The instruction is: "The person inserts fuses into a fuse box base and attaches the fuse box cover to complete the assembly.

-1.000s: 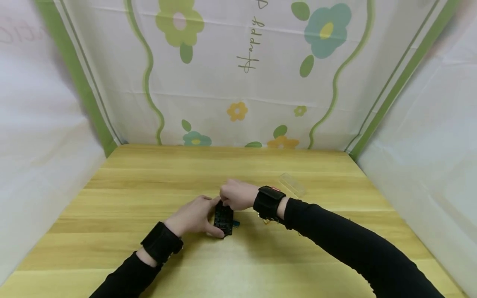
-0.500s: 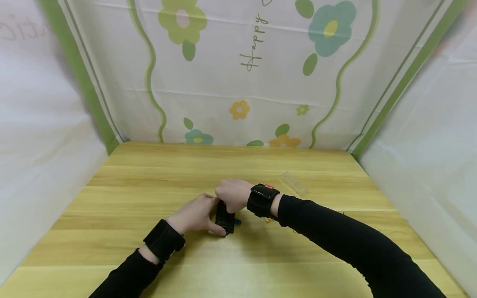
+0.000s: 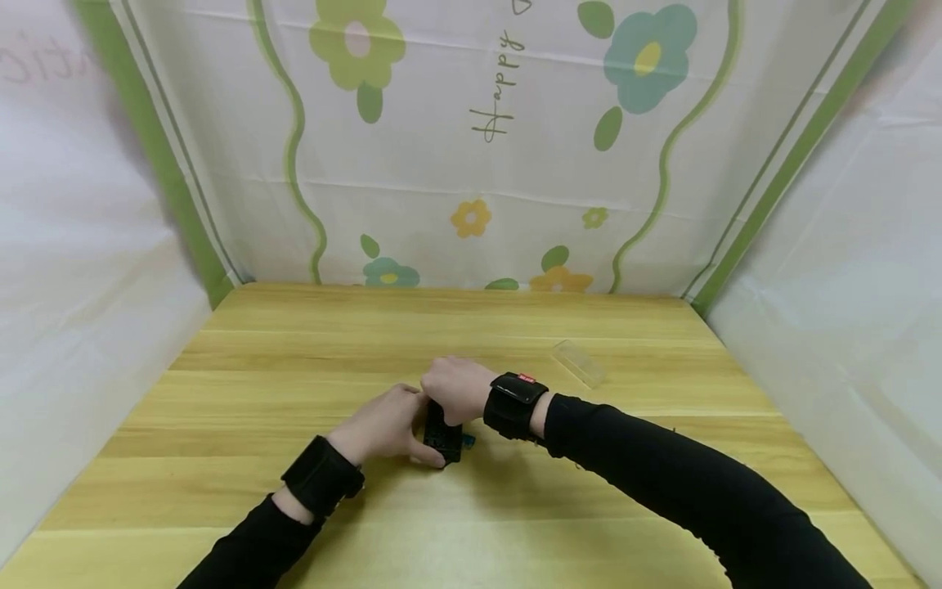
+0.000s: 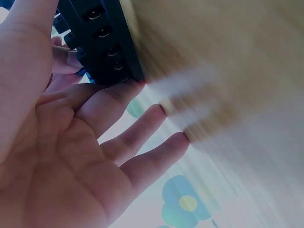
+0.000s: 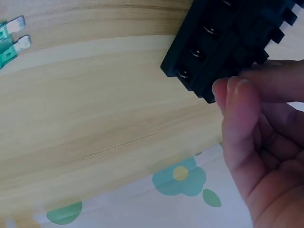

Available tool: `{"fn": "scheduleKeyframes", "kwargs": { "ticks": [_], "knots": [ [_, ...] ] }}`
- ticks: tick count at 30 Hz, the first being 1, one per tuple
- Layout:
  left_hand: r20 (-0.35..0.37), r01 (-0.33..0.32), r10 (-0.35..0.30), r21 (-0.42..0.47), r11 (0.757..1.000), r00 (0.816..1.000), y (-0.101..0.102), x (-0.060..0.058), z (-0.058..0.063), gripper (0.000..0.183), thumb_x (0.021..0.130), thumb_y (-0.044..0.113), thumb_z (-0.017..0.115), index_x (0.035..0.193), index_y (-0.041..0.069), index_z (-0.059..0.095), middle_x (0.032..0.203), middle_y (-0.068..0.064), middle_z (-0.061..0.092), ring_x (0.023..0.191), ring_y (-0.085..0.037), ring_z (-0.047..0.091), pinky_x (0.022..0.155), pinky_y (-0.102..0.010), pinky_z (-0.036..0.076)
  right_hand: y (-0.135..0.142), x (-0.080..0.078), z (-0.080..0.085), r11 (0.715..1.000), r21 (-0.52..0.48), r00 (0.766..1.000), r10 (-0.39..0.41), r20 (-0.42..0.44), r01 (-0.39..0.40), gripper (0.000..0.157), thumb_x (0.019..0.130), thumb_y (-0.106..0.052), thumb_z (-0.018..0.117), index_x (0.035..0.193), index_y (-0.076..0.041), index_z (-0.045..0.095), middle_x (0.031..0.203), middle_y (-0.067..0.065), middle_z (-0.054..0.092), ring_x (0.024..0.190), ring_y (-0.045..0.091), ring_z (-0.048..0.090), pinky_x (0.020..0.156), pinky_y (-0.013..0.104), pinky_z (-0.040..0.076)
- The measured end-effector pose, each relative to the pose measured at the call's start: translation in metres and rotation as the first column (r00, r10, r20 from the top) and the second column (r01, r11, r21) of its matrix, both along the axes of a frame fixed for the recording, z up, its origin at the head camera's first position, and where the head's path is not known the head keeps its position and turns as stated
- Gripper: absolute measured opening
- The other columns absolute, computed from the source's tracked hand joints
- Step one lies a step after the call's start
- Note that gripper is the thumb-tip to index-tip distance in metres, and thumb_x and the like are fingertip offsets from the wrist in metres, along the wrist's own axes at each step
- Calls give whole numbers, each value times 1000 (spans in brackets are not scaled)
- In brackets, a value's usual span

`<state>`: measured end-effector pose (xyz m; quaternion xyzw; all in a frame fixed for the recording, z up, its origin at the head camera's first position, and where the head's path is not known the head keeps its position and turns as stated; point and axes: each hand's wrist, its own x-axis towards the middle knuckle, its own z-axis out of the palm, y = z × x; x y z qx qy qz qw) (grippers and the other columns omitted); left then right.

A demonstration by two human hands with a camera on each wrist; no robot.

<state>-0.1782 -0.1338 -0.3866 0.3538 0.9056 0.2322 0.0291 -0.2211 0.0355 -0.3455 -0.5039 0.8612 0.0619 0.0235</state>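
A black fuse block [image 3: 443,438] with a row of slots showing metal contacts lies on the table. My left hand [image 3: 386,425] holds it by the ends, thumb at the near end, index finger at the far end; its other fingers spread loosely in the left wrist view. At the far end, my right hand [image 3: 458,391] has thumb and index finger pinched together against the block [image 5: 218,47]. A bit of blue, seemingly a small blade fuse [image 4: 81,72], shows by those fingertips in the left wrist view; they mostly cover it.
Green blade fuses [image 5: 9,42] with metal prongs lie beside the block, also seen as a teal spot [image 3: 468,441] in the head view. A clear plastic box [image 3: 579,364] sits farther back right. Patterned white cloth [image 3: 545,180] encloses the table.
My right hand has shifted slightly left over the block's far end, covering more of it. The left hand keeps its hold. Small yellow pieces by the right wrist are now hidden.
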Motion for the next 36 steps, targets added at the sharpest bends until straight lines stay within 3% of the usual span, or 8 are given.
{"fn": "scheduleKeyframes", "kwargs": {
  "ticks": [10,12,14,18,21,23,32,36],
  "knots": [
    [28,5,-5,14,1000,1000,0,2,-1,58,66,53,81,101,12,60,90,4,59,79,-12,58,71,-23,46,-2,6,2,999,24,1000,-25,7,25,10,79,-6,71,82,-15,66,67,-6,48,57,9,44,53,20,28],
    [29,-10,10,-3,1000,1000,-2,4,-2,64,66,54,80,110,11,61,96,1,61,85,-15,59,75,-26,46,-1,5,1,1000,1,999,-13,32,13,10,82,-5,68,80,-14,64,65,-6,44,56,8,39,53,20,27],
    [36,-33,34,-30,999,999,-3,5,-2,79,66,57,79,125,9,57,106,-5,61,97,-20,58,82,-30,46,3,2,0,999,-36,996,-16,90,20,22,86,-3,64,69,-15,55,59,-6,33,52,9,30,52,21,23],
    [44,-72,76,-83,994,996,-2,6,0,102,66,60,77,144,7,41,122,-16,55,114,-31,50,90,-37,43,14,-6,3,987,-149,958,-22,287,67,44,92,-5,59,57,-16,35,55,-5,19,48,10,18,52,21,21],
    [37,-75,79,-87,993,996,-2,5,2,101,66,59,78,144,7,42,119,-16,56,113,-31,51,89,-37,43,20,-13,8,973,-208,918,-10,397,100,42,93,-6,59,53,-12,46,50,-7,27,44,9,22,51,20,24],
    [25,-71,73,-86,994,997,-1,5,3,99,66,59,78,142,7,44,117,-15,57,111,-31,52,88,-37,44,21,-15,9,969,-217,905,-18,425,121,36,93,-7,60,57,-10,56,49,-8,35,44,8,27,50,20,25],
    [34,-86,90,-84,993,995,-1,6,4,100,65,58,79,144,7,42,119,-15,56,111,-30,52,87,-36,44,15,-19,7,964,-178,885,-96,455,197,25,90,-9,64,66,-6,71,50,-9,52,43,8,47,47,18,35],
    [40,-85,89,-93,992,995,-1,6,3,102,65,59,78,145,8,41,120,-15,55,112,-30,51,87,-36,44,13,-17,5,963,-192,902,-93,422,189,35,89,-7,63,55,-11,56,48,-8,37,44,8,30,50,19,27]
  ]
}}
